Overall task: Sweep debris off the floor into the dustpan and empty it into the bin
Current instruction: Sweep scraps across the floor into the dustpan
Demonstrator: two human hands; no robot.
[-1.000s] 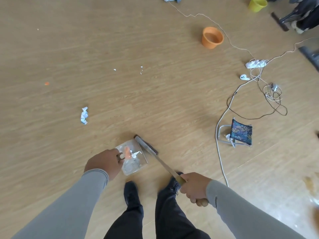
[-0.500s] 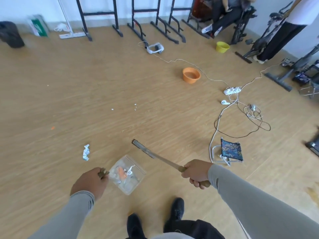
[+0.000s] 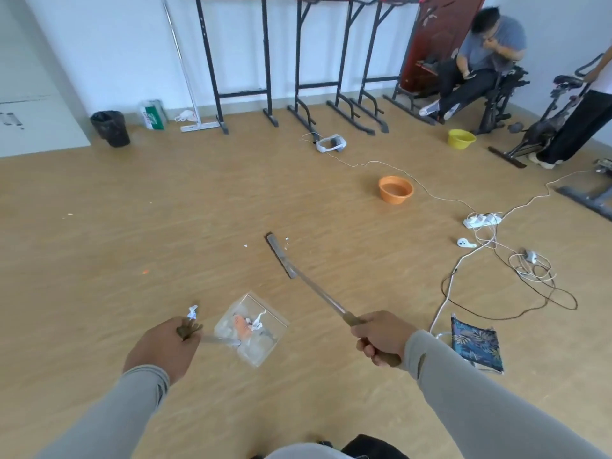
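Several bits of debris lie on the wooden floor (image 3: pixel 99 260), so the sweeping step looks only partly done. Largest of the task's things is the black bin (image 3: pixel 111 127), standing far off by the wall and well apart from both hands. Nearer, the broom (image 3: pixel 308 286) runs from the right hand (image 3: pixel 381 337), whose fingers are curled round its handle, out to a narrow head that appears lifted or barely touching the boards. Just beside that head lie small white scraps (image 3: pixel 286 240), with another white fleck (image 3: pixel 245 245) to its left. The clear dustpan (image 3: pixel 253 327) is held by the left hand (image 3: pixel 164 347), which grips its short handle; the pan already carries an orange piece and crumpled white paper (how much more, the clear plastic makes hard to tell). A crumpled paper (image 3: pixel 192 312) lies on the floor close to the left hand's knuckles. An orange speck (image 3: pixel 144 272) sits further left.

Judging by this, the next move calls for lowering the pan's lip flat and drawing the broom head behind the scraps toward it.
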